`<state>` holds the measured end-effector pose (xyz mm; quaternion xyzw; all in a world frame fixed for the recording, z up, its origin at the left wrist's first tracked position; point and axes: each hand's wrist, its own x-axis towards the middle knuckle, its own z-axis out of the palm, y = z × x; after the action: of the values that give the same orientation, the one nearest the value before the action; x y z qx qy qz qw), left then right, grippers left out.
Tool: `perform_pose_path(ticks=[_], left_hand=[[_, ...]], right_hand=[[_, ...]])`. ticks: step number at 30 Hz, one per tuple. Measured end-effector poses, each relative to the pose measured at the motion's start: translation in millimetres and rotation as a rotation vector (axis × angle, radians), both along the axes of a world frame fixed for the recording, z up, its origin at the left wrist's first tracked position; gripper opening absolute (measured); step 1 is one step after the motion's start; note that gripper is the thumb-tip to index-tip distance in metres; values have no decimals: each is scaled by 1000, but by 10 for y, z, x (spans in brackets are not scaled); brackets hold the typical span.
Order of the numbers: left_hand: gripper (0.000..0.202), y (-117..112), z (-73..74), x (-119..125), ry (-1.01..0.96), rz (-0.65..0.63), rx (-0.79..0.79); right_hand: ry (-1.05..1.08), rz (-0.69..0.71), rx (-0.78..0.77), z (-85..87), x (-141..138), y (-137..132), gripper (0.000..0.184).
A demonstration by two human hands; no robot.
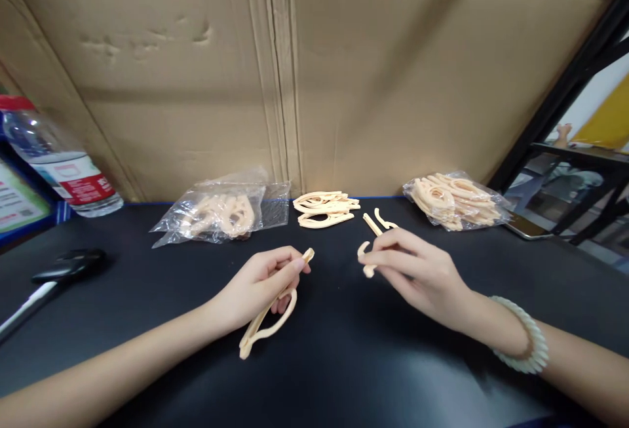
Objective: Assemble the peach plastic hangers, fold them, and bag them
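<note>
My left hand (275,277) pinches a beige plastic folding-hanger arm (268,330), its curved bar hanging below the fingers and its narrow tip poking out above the thumb. To the right, my right hand (417,267) is closed on a small curved beige hanger hook (366,264), held just over the table and apart from the left piece. Behind those fingers lie more beige hanger parts (373,223), partly hidden. A stack of folded hanger pieces (324,208) rests at the back middle.
Clear bags of hanger parts lie at back left (221,215) and back right (457,198), near a phone (528,227). A water bottle (63,166) and a black device with a white cable (69,264) are on the left. A cardboard wall (432,74) bounds the black table (334,362).
</note>
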<state>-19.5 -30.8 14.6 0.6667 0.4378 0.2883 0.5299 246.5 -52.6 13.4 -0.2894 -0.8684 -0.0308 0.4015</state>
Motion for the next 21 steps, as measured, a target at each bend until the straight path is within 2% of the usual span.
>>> perform_pose_path(ticks=[4, 6, 8, 12, 16, 21], left_hand=[[37, -7, 24, 2, -9, -9, -17], [37, -8, 36, 7, -12, -12, -23], [37, -3, 42, 9, -16, -18, -31], [37, 15, 25, 5, -68, -7, -46], [37, 38, -7, -8, -173, 71, -87], [35, 86, -10, -45, -373, 136, -128]], right_hand=[[66, -224, 118, 98, 206, 182, 23], [65, -326, 120, 110, 349, 326, 22], [-30, -385, 22, 87, 479, 457, 26], [-203, -465, -280, 1, 597, 572, 41], [-205, -484, -328, -33, 546, 531, 45], [-151, -358, -242, -61, 384, 416, 40]])
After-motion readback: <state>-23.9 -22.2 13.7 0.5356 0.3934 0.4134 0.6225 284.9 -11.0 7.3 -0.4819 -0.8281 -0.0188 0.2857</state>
